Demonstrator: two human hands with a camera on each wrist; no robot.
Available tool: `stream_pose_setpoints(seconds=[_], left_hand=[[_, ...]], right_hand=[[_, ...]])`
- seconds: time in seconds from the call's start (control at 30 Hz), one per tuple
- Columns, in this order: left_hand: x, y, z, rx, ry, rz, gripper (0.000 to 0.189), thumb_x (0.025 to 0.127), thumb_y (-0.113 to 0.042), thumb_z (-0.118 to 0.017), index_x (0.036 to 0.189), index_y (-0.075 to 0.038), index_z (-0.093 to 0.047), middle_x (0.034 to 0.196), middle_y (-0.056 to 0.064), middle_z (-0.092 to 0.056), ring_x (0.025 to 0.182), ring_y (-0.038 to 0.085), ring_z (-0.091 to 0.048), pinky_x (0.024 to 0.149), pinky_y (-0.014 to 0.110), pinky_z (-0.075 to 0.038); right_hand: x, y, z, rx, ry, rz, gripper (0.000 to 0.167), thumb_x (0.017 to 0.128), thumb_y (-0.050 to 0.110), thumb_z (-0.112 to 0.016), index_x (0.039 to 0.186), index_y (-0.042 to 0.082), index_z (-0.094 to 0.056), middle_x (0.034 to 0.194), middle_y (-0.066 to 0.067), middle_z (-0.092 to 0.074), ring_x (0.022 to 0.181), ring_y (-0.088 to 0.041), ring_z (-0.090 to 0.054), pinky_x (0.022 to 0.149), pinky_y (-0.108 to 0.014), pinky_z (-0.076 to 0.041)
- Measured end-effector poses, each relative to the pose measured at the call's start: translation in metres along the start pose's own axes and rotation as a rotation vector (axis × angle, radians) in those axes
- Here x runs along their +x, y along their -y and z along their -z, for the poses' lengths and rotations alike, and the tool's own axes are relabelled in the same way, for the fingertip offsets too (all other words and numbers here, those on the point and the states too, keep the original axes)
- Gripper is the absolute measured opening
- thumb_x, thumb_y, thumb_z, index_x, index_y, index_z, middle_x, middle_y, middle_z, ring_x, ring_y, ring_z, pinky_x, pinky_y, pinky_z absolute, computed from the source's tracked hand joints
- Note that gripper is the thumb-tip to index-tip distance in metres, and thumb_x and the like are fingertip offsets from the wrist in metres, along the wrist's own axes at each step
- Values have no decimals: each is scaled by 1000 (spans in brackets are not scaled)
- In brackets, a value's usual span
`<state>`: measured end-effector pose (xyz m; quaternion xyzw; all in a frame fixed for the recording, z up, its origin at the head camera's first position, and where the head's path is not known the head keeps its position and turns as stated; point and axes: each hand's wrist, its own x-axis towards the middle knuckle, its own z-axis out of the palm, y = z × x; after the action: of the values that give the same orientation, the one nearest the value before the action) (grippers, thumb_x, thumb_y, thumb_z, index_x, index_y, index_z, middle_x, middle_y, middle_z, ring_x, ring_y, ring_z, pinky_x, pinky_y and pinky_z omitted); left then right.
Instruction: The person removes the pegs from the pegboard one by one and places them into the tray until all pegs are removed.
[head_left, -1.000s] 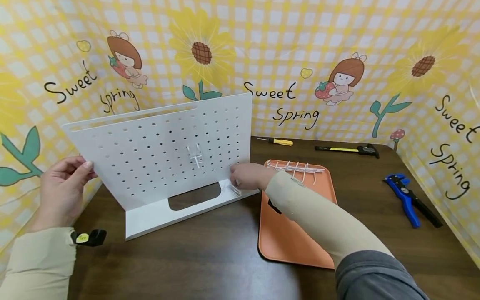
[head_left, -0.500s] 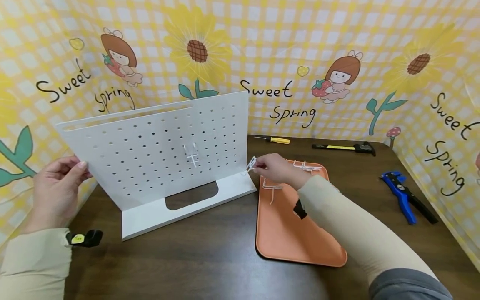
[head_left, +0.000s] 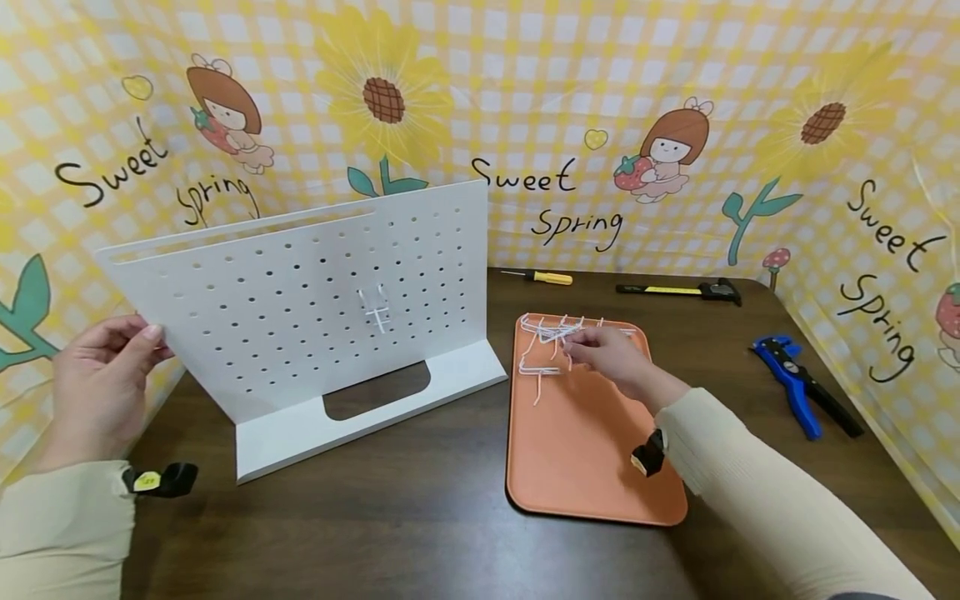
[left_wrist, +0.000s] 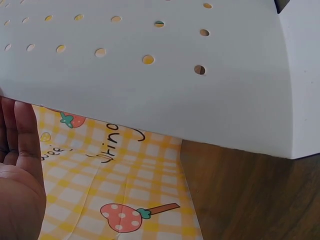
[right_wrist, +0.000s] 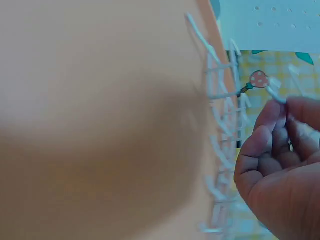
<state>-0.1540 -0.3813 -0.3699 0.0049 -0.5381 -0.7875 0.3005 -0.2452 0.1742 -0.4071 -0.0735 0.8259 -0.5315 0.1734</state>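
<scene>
A white pegboard stands tilted on its flat base with one white wire hook hanging in its holes. My left hand pinches the board's left edge between thumb and fingers; its palm side shows in the left wrist view. Over the far end of the orange tray, my right hand pinches a white wire hook between thumb and fingertips. Several similar hooks lie in a row along the tray's far edge, and another hook lies nearer.
Behind the tray lie a yellow-handled screwdriver and a black-and-yellow caliper-like tool. A blue-and-black wire stripper is on the right of the brown table. A yellow checked cloth encloses the back and sides.
My right hand has drawn back from the board's lower right corner to over the tray, bringing the wire hook along. My left hand has kept its hold on the board's edge.
</scene>
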Motion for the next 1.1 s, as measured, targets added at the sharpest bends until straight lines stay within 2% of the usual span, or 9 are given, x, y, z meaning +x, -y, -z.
stream_pose_setpoints(seconds=[0.1,0.17,0.27,0.4,0.7,0.93,1.1], left_hand=[[0,-1,1,5,-2,1,4,91,15,-69,95,15,-67,85,12,-65,70,18,-63,67,20,-59],[0,-1,1,6,-6,1,4,91,15,-69,95,15,-67,85,12,-64,70,18,-63,67,20,-59],[0,-2,2,8,-9,3,4,91,15,-69,95,15,-67,85,12,-63,70,18,-62,67,19,-59],[0,-3,3,10,-10,15,4,91,14,-69,95,14,-68,86,12,-63,70,18,-62,67,19,-59],[-1,-3,4,8,0,23,4,91,14,-69,95,13,-68,90,11,-64,72,17,-63,68,19,-59],[-1,-1,2,-10,20,11,6,91,12,-71,94,14,-67,87,12,-65,72,18,-64,68,20,-59],[1,-2,2,3,28,10,1,93,13,-68,92,12,-66,88,12,-63,71,18,-62,68,19,-59]], right_hand=[[-7,-10,-3,111,-38,-82,29,108,10,-56,123,-14,-62,84,-3,-62,74,-12,-53,68,-26,-47],[-11,-15,-5,143,-44,-114,25,108,9,-56,117,-14,-63,77,0,-58,70,-12,-49,63,-25,-44],[-16,-19,-9,170,-52,-161,20,107,7,-56,108,-11,-65,76,0,-59,69,-12,-50,62,-22,-46],[-17,-21,-12,173,-52,-188,19,106,5,-55,103,-10,-65,77,-1,-61,69,-11,-52,63,-21,-48],[-13,-19,-15,33,-53,-220,24,107,11,-58,108,-9,-69,81,-3,-63,70,-14,-54,64,-23,-49],[-14,-21,-16,-7,-58,-237,23,106,11,-59,112,-10,-68,85,-4,-66,76,-13,-59,68,-22,-53],[-19,-19,-17,-62,-69,-213,19,105,11,-61,102,-6,-69,88,-6,-67,78,-16,-60,68,-24,-55]])
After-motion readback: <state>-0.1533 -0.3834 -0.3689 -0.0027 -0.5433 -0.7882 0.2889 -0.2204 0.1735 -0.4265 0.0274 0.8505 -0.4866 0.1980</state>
